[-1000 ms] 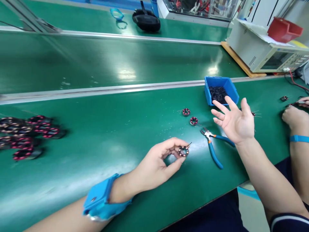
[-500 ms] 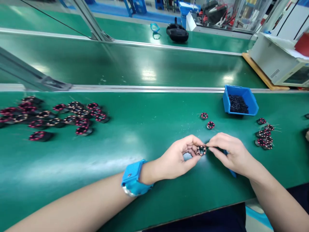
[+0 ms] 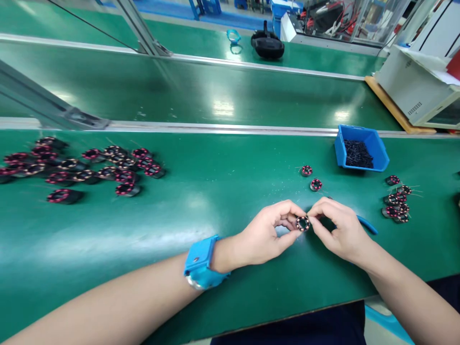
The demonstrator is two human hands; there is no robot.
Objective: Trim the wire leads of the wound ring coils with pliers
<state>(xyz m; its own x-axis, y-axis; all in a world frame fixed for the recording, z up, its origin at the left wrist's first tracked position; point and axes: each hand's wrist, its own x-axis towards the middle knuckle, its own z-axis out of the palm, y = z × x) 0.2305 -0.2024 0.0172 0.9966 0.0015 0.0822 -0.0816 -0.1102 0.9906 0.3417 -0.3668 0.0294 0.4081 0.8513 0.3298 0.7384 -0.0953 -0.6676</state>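
Note:
My left hand (image 3: 268, 232) pinches a small ring-shaped motor stator (image 3: 302, 223) between thumb and fingers, with its copper-coloured windings facing up. At the stator's right edge, the thumb and forefinger of my right hand (image 3: 339, 230) are pressed together. Whatever lies between those fingertips is too small to make out. A blue curved tool handle (image 3: 367, 224) sticks out behind my right hand; the hand hides the rest, and I cannot tell whether the palm holds it. Just beyond my hands, two stators with red windings (image 3: 316, 184) stand on the green table (image 3: 215, 191).
A blue bin (image 3: 380, 151) of thin dark pieces stands at the back right. Several stators (image 3: 397, 197) are clustered to the right, and a larger group (image 3: 86, 176) lies at the left. A metal rail (image 3: 215, 128) runs along the table's far side.
My right fingertips have come closer to the stator and now meet its edge. The blue handle, earlier below my right hand, now shows to its right. The view has shifted slightly.

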